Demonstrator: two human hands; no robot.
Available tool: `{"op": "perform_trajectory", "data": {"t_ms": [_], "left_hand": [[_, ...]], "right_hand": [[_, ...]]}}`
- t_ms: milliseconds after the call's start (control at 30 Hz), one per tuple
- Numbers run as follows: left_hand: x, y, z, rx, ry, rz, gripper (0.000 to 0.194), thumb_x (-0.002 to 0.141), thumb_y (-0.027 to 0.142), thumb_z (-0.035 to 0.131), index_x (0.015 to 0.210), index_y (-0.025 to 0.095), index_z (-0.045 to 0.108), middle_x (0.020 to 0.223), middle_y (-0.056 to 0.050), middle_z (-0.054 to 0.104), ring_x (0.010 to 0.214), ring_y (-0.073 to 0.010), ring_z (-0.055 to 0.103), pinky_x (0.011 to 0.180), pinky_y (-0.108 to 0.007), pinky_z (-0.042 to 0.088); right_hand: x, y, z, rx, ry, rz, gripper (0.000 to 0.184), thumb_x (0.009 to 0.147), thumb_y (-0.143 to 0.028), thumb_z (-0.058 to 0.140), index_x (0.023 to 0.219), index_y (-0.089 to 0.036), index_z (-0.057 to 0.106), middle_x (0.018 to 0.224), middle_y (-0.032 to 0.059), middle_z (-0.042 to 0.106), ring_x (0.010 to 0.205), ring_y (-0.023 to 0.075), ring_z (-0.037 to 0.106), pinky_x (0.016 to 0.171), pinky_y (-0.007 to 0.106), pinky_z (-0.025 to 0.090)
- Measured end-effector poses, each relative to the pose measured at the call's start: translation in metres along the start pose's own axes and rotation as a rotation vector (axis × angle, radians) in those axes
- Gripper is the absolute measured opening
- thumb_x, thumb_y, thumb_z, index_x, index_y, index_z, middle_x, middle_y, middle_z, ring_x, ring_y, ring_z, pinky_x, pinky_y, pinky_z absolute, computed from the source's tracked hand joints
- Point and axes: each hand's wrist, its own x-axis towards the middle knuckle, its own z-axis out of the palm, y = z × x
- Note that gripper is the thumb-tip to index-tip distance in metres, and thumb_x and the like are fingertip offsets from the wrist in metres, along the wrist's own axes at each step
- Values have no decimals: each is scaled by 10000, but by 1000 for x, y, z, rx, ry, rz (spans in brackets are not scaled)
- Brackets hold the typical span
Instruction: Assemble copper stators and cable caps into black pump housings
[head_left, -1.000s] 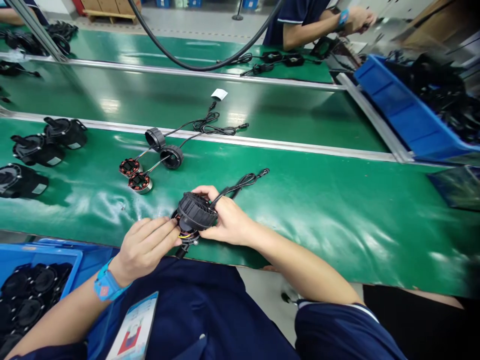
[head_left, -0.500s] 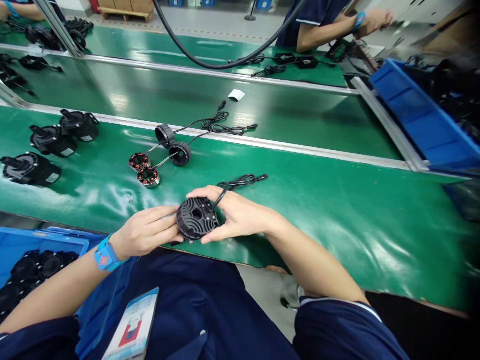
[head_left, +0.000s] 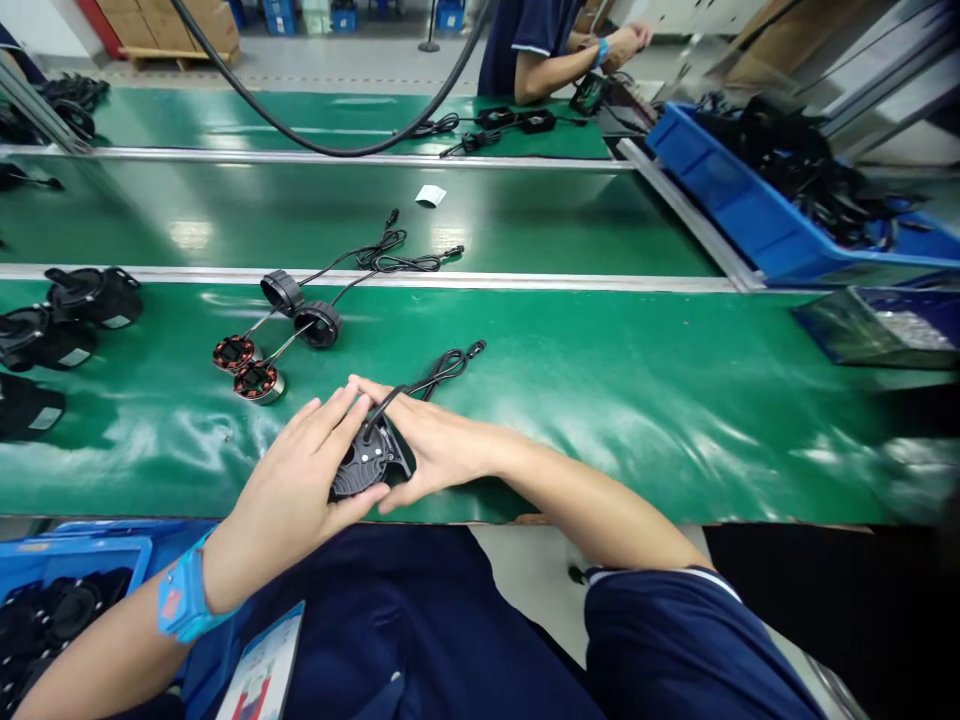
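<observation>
Near the front edge of the green bench, a round black motor housing [head_left: 365, 466] with wavy ridges sits between my two hands. My left hand [head_left: 304, 470] lies over its left and top side, fingers together and thumb at the near edge. Around the right side curls my right hand [head_left: 431, 445], thumb near and fingers at the far side. The housing's black cable [head_left: 442, 370] runs out over the right hand to a plug. Left of it, two copper-wound stators [head_left: 257, 380] are wired to black round caps [head_left: 318, 324].
Several black motors [head_left: 94, 295] stand at the left. A blue bin [head_left: 735, 190] of black parts is at the back right, beside a small clear-sided box [head_left: 862, 325]. Another blue bin [head_left: 97, 550] stands low at left. A co-worker's arm [head_left: 559, 75] shows beyond.
My left hand has moved from the housing's left side up over its top, covering more of it. The housing has turned and tilted in the hands. The view has swung right.
</observation>
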Motion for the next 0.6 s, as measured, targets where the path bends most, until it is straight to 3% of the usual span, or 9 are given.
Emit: {"op": "perform_trajectory", "data": {"t_ms": [133, 267, 300, 367, 433, 467, 533, 567, 600], "left_hand": [[-5, -6, 5, -14, 31, 8, 786, 996, 483, 572, 1640, 178, 238, 1540, -203, 514, 1376, -338, 566, 1171, -529, 471], [-5, -11, 7, -98, 11, 13, 785, 948, 441, 663, 1611, 223, 303, 1566, -180, 493, 1397, -344, 551, 1211, -564, 427], [-6, -12, 9, -138, 28, 6, 791, 931, 428, 693, 1598, 225, 319, 1563, -184, 497, 1404, -347, 547, 1214, -574, 420], [-11, -15, 16, -283, 115, -23, 805, 890, 412, 764, 1552, 224, 346, 1550, -209, 504, 1392, -345, 563, 1172, -565, 477], [-18, -18, 28, -455, 235, -43, 811, 838, 417, 834, 1477, 228, 373, 1551, -246, 487, 1379, -346, 578, 1100, -539, 549], [-22, -19, 35, -521, 288, -43, 819, 809, 424, 861, 1444, 235, 379, 1561, -261, 466, 1384, -349, 572, 1078, -538, 564], [-30, -21, 47, -576, 347, -25, 838, 770, 419, 888, 1416, 257, 380, 1590, -275, 417, 1414, -360, 539, 1081, -573, 551], [-34, -21, 51, -573, 347, -27, 853, 763, 403, 896, 1422, 266, 371, 1600, -276, 399, 1431, -364, 520, 1092, -592, 536], [-38, -20, 55, -559, 341, -42, 865, 768, 382, 896, 1434, 271, 357, 1599, -274, 399, 1434, -362, 517, 1098, -598, 528]], "right_hand": [[-2, 0, 10, 79, 68, 87, 1340, 740, -549, 880, 1663, -157, -8, 1617, 277, 333, 1493, 364, 407, 1198, 493, 407], [-9, -8, 13, 41, 124, 75, 1261, 734, -604, 868, 1650, -135, 141, 1641, 269, 309, 1520, 368, 368, 1213, 511, 395], [-15, -8, 12, 14, 170, 39, 1142, 756, -594, 858, 1619, -141, 262, 1616, 246, 377, 1496, 353, 416, 1201, 497, 418], [-29, -3, 8, -47, 324, -61, 701, 844, -512, 813, 1411, -182, 567, 1397, 161, 640, 1295, 290, 631, 1109, 434, 517], [-43, 10, 0, -138, 487, -107, 417, 882, -450, 789, 1211, -216, 686, 1158, 99, 750, 1083, 250, 721, 1017, 412, 565], [-48, 19, -5, -197, 522, -77, 451, 861, -459, 808, 1222, -216, 685, 1182, 110, 740, 1112, 266, 705, 1032, 442, 550], [-53, 37, -13, -306, 463, 81, 675, 789, -477, 864, 1353, -196, 623, 1390, 170, 630, 1328, 344, 570, 1157, 561, 422], [-53, 45, -16, -326, 387, 189, 701, 785, -452, 867, 1378, -185, 605, 1445, 189, 581, 1389, 370, 504, 1196, 607, 347], [-51, 52, -18, -320, 313, 293, 604, 819, -396, 836, 1340, -175, 625, 1420, 196, 590, 1382, 375, 500, 1201, 630, 315]]}}
